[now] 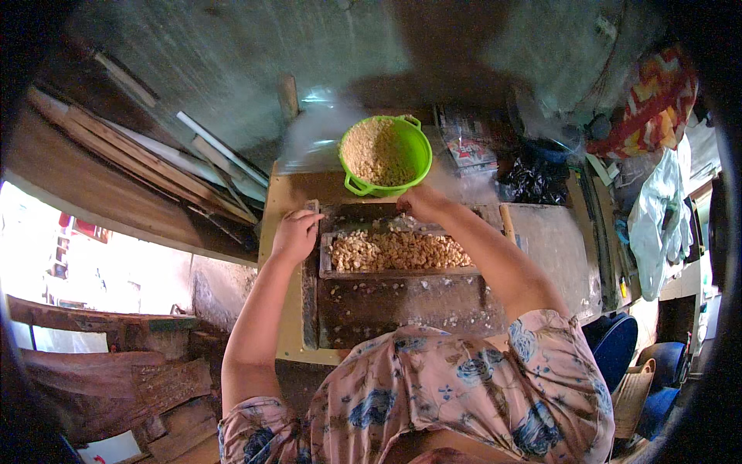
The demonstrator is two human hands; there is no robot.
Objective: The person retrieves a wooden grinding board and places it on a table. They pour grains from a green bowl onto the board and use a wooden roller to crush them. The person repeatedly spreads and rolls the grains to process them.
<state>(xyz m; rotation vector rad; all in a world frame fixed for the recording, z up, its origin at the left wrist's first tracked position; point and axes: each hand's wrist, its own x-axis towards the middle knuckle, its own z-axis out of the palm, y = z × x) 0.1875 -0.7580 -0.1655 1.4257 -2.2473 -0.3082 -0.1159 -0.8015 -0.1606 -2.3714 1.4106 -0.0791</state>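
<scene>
Before me lies a dark, wood-edged board (pixel 400 304). On it a narrow rectangular wooden frame (pixel 400 272) holds a layer of small, lumpy beige-brown food pieces (pixel 400 250). My left hand (pixel 297 232) rests on the board's upper left corner, beside the frame, its index finger pointing right. Above the frame, my right hand (pixel 422 204) reaches down close to the near rim of a green plastic basin (pixel 425 156) with two handles. Paler crumbly pieces (pixel 375 153) partly fill the basin. The fingertips of my right hand are curled, and what they hold cannot be made out.
Loose crumbs dot the board. Beneath it is a light wooden tabletop (pixel 284 325). Clear plastic sheeting (pixel 316 139) lies behind the basin at left, with printed packages (pixel 470 152) and a black plastic bag (pixel 536 181) at right. Wooden planks (pixel 145 156) lean at left.
</scene>
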